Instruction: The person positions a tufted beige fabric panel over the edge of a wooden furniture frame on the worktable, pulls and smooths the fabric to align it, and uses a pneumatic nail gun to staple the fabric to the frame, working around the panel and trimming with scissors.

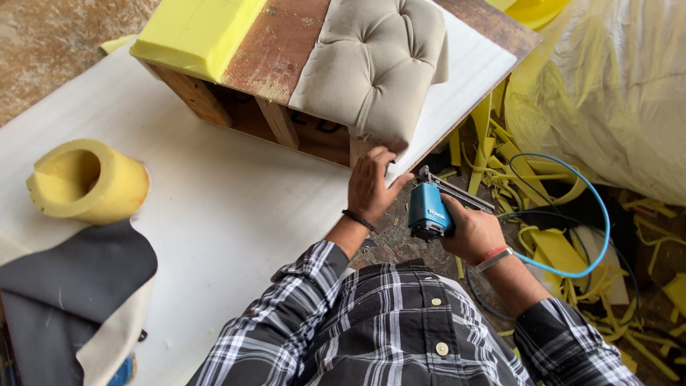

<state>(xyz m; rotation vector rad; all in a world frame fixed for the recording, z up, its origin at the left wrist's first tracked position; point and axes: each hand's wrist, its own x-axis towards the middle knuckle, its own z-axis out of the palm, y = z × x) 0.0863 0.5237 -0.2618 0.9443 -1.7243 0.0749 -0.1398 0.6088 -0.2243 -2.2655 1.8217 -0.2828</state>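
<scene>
Checked black-and-white shirt sleeves (pixel 371 329) fill the bottom of the view, and from them both hands reach forward, set apart from one another. Left hand (pixel 370 184) presses flat, fingers spread, against the lower corner of the beige button-tufted fabric cushion (pixel 371 64), pinning the cloth down over the edge of the rough wooden box frame (pixel 275 71) it covers. Right hand (pixel 471 232) is closed round the grip of a blue pneumatic staple gun (pixel 432 209), its metal nose aimed toward that same corner, just beside the left fingertips. A thin blue air hose (pixel 597 214) loops away from the gun to the right.

As for progress, my reading is that the tufted top is already shaped and laid in place, while the fabric at the near corner is only being held, not visibly fastened. The rest of the frame shows bare wood, and a bright yellow foam slab (pixel 196 32) lies uncovered on its far end, so much covering appears left.

Room is tight at the corner: the frame sits at the edge of the white sheet-covered worktable (pixel 214 207), and the gun hangs past that edge over the floor. Yellow foam offcuts (pixel 529 186) litter the ground there. Leftward the tabletop is open up to a hollowed yellow foam cylinder (pixel 89 182) and a folded dark grey cloth (pixel 71 286).
</scene>
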